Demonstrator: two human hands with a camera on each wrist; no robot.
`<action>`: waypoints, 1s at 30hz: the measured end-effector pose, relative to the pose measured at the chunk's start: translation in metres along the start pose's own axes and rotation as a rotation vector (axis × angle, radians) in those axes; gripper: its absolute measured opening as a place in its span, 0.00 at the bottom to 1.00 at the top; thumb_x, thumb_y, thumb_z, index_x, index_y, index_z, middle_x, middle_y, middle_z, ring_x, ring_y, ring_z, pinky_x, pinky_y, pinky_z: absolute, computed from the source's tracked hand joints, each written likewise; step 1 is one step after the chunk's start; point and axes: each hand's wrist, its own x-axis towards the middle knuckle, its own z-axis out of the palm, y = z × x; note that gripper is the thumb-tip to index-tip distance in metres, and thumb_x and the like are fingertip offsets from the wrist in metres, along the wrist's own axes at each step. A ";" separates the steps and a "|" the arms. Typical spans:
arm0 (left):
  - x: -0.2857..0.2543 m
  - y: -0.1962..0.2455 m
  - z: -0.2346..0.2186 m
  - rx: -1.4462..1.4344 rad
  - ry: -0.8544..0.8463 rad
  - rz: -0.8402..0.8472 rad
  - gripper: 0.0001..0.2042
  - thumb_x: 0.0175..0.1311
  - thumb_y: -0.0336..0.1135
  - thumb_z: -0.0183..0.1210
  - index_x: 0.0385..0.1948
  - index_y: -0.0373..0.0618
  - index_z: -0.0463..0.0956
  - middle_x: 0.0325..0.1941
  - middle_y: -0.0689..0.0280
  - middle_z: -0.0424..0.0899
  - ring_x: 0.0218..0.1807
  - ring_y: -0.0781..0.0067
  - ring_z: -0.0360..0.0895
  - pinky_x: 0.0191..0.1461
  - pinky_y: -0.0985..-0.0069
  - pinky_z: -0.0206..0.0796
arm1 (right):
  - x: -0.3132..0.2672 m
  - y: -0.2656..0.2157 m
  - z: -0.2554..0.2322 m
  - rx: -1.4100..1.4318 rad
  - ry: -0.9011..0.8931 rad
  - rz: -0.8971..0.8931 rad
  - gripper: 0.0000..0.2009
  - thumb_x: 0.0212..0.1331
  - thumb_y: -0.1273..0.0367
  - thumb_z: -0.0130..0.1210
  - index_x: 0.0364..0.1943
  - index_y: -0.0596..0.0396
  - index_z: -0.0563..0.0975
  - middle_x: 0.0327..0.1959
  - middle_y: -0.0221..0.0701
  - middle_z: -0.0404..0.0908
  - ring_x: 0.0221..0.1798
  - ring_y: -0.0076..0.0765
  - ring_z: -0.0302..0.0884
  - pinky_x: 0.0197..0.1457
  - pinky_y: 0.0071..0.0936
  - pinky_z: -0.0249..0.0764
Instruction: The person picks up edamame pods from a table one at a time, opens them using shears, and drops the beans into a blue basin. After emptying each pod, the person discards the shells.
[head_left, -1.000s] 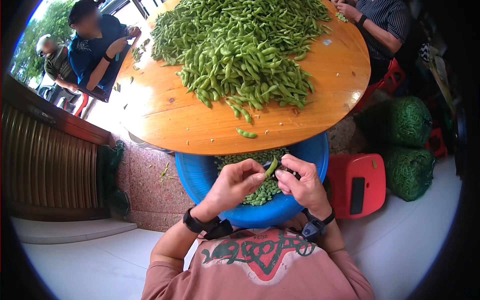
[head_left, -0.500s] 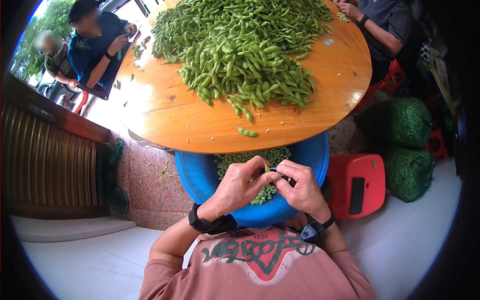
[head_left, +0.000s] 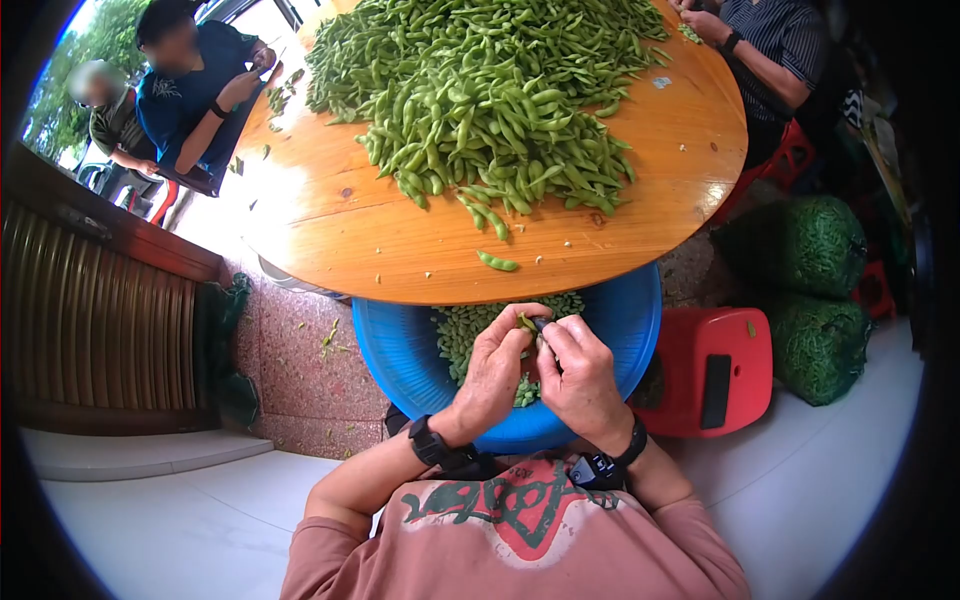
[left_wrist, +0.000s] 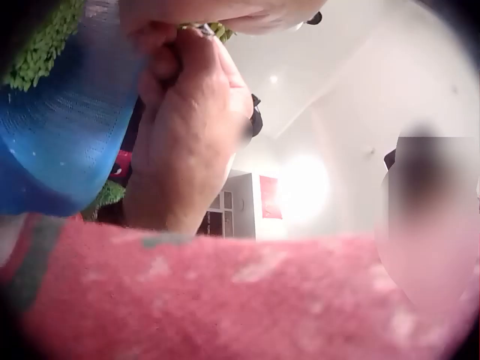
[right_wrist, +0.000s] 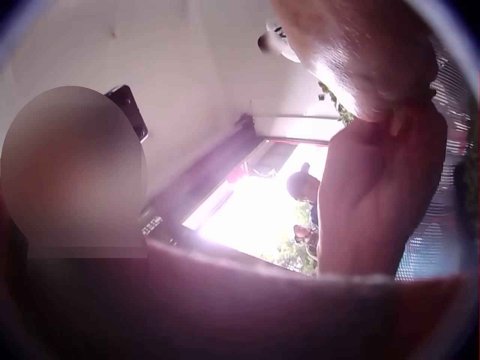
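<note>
Over the blue basin [head_left: 385, 345], both hands meet at their fingertips. My left hand [head_left: 487, 375] pinches a green edamame pod [head_left: 526, 322] between thumb and fingers. My right hand [head_left: 580, 385] grips a small dark tool [head_left: 541, 323], whose tip is right at the pod; its kind I cannot tell. Shelled green beans [head_left: 455, 335] lie in the basin below, partly hidden by the hands and table. In the left wrist view, the right hand [left_wrist: 187, 124] is bent in toward a bit of green pod [left_wrist: 219, 30]; fingers largely cover the work.
A big heap of edamame pods [head_left: 500, 110] covers much of the round wooden table [head_left: 340, 235]; one loose pod [head_left: 497, 261] lies near its edge. A red stool [head_left: 745, 375] and full green net bags [head_left: 820, 345] stand at right. Other people sit around the table.
Both hands have drawn closer together, and the right has shifted left toward the body's middle. The pod, upright between the hands before, is now mostly covered by fingers.
</note>
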 end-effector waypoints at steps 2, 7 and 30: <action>-0.001 -0.001 0.012 -0.106 0.034 -0.005 0.15 0.69 0.25 0.43 0.54 0.39 0.73 0.40 0.70 0.75 0.35 0.83 0.70 0.41 0.83 0.65 | 0.000 0.003 0.002 -0.014 0.023 -0.021 0.08 0.56 0.80 0.56 0.40 0.63 0.76 0.36 0.44 0.74 0.34 0.55 0.78 0.36 0.42 0.77; 0.002 -0.017 0.014 -0.050 0.102 0.063 0.11 0.70 0.26 0.45 0.50 0.40 0.72 0.38 0.71 0.73 0.40 0.82 0.70 0.48 0.81 0.64 | 0.001 -0.001 0.001 0.033 0.061 -0.007 0.06 0.53 0.82 0.56 0.36 0.64 0.76 0.34 0.42 0.75 0.34 0.54 0.77 0.36 0.42 0.74; -0.005 0.042 -0.022 1.112 -0.347 0.383 0.07 0.61 0.23 0.60 0.39 0.38 0.83 0.37 0.53 0.86 0.43 0.56 0.85 0.44 0.68 0.77 | -0.010 0.028 -0.138 0.182 -0.350 0.218 0.02 0.51 0.77 0.55 0.28 0.63 0.76 0.19 0.36 0.71 0.19 0.34 0.70 0.25 0.30 0.65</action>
